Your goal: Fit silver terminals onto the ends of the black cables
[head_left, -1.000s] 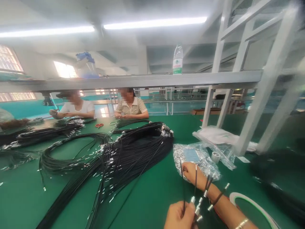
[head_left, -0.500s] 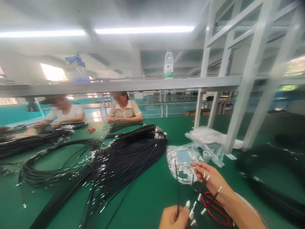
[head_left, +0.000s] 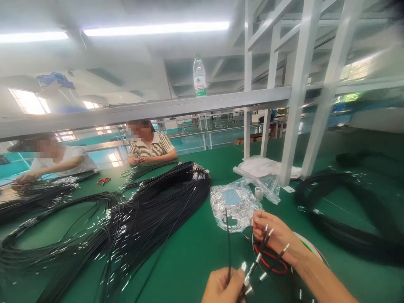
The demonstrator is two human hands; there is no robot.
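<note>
My left hand (head_left: 223,286), low in the middle of the head view, is closed around several black cords (head_left: 227,244) with silver metal ends. One of them sticks straight up from the fist, and others fan out to the right. Thumb and fingers of my right hand (head_left: 274,233) are pinched together at the silver tip of a thin black cord, up and to the right of my left hand. Part of that tip is hidden by the fingers. Behind my hands lies a clear plastic bag (head_left: 217,202) of small silver metal parts, with a blue label.
Large bundles of black cords (head_left: 176,202) cover the left side of the green table (head_left: 186,269). Red-handled scissors (head_left: 104,181), a white roll (head_left: 259,192) and red loops (head_left: 274,265) lie about. A grey rack (head_left: 290,139) bears a bottle (head_left: 199,78). Two people sit opposite.
The camera view has turned to the right, so the table and rack appear further left. Both hands keep their grip on the cords, their positions nearly the same relative to each other.
</note>
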